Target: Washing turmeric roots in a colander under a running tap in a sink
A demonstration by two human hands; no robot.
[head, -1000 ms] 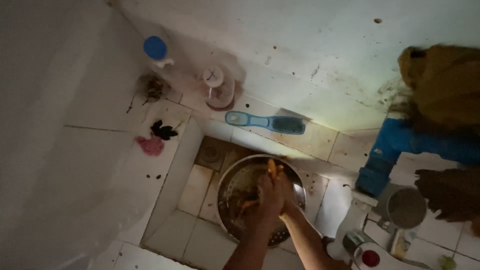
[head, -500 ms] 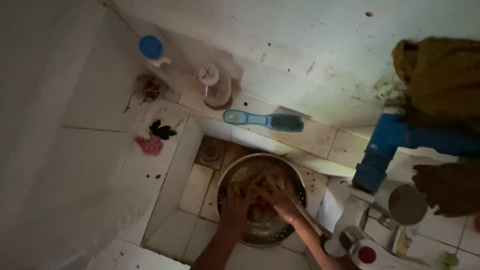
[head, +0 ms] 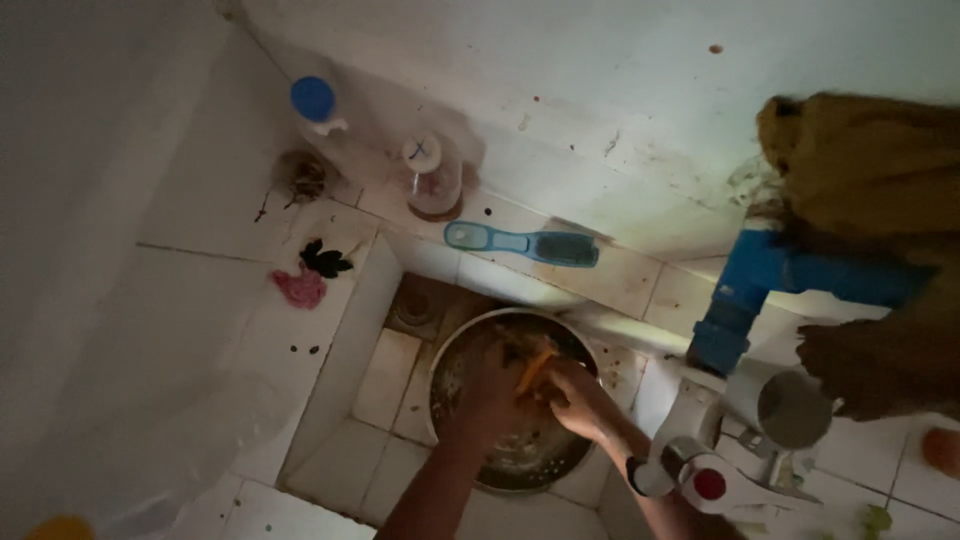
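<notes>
This is a dim washing corner in a home, a kitchen or wash area tiled in white. A sunken tiled sink (head: 345,385) with a drain (head: 415,308) holds a round metal bowl (head: 470,345). A tap (head: 705,478) with a red knob stands at its right edge, beside a blue pipe (head: 745,290). On the ledge lie a scrubbing brush (head: 522,243), a blue-capped bottle (head: 318,110) and a small jar (head: 432,178). Brownish cloths (head: 870,170) hang at the right.

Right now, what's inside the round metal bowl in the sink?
Inside the metal bowl, both hands, left and right, handle an orange strip. Specks dot the bottom; the hands cover the rest.
</notes>
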